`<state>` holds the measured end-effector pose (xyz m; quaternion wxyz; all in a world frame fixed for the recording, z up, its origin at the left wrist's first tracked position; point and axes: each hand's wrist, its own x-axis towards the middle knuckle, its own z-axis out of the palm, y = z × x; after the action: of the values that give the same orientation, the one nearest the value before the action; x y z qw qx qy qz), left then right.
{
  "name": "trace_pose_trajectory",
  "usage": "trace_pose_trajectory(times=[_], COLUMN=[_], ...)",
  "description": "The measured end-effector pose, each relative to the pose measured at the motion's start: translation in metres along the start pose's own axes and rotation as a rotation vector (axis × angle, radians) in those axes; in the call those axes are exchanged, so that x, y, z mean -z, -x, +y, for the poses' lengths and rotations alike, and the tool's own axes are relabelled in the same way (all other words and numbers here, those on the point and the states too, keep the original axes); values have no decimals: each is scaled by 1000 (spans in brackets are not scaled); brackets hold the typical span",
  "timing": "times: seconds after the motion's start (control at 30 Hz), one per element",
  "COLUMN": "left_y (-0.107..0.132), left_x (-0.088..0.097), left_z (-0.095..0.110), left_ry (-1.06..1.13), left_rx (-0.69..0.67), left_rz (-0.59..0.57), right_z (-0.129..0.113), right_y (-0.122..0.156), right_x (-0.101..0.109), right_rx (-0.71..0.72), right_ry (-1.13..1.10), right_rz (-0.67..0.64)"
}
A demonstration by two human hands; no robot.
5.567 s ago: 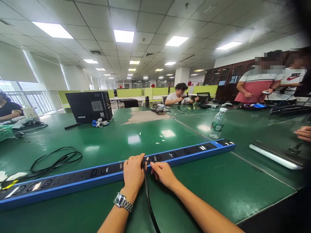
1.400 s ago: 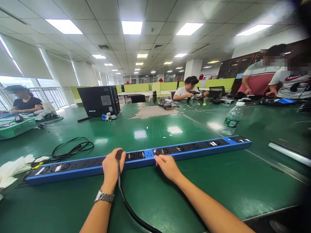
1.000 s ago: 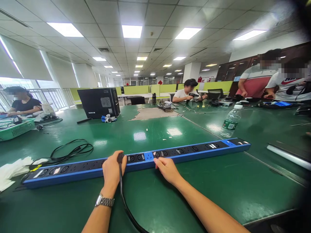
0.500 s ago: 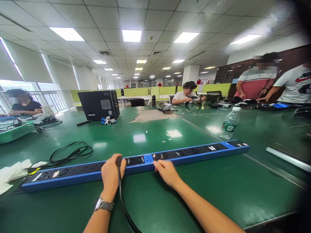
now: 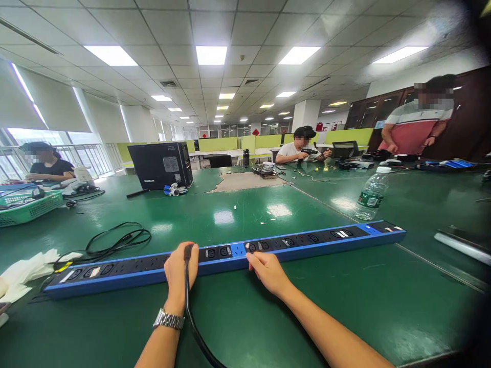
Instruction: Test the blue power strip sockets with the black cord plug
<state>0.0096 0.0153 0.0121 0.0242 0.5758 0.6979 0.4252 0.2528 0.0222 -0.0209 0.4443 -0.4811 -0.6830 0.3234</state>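
A long blue and black power strip (image 5: 307,240) lies across the green table (image 5: 238,306) in front of me. My left hand (image 5: 178,273), with a metal watch on the wrist, is closed round a black plug at one of the strip's sockets. The plug's black cable (image 5: 192,322) runs back toward me. My right hand (image 5: 268,272) rests on the strip's near edge just to the right, fingers curled against it and holding it in place.
A coil of black cable (image 5: 115,240) and white cloth (image 5: 26,266) lie at the left. A water bottle (image 5: 371,194) stands behind the strip's right end. A black computer case (image 5: 161,164), a green basket (image 5: 26,207) and several people sit further back.
Since 5.6 s ago my left hand and its plug sit at a socket further left along the strip. In the last second only my view shifted slightly; a person at the far right left view.
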Motion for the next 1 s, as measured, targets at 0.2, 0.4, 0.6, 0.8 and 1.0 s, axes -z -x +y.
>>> trace_pose_trajectory(times=[0.2,0.4,0.6,0.8,1.0], left_y=[2,6,5,4,3], left_x=[2,-1,-3,-1,-3], left_z=[6,10,4,9,7], left_ry=[-148,-163,-29,171,158], left_rx=[-101,-143,-95,43,66], left_rz=[-66,-24,52,142,99], right_z=[-1,-5,-6,-6,-9], right_y=[0,0,0,0,1], right_x=[1,2,1,3,5], right_rx=[-9,-16,-11,-10,-14], right_ry=[-3,-1,-6,0,11], right_rz=[-4,-1,-6,-15,-28])
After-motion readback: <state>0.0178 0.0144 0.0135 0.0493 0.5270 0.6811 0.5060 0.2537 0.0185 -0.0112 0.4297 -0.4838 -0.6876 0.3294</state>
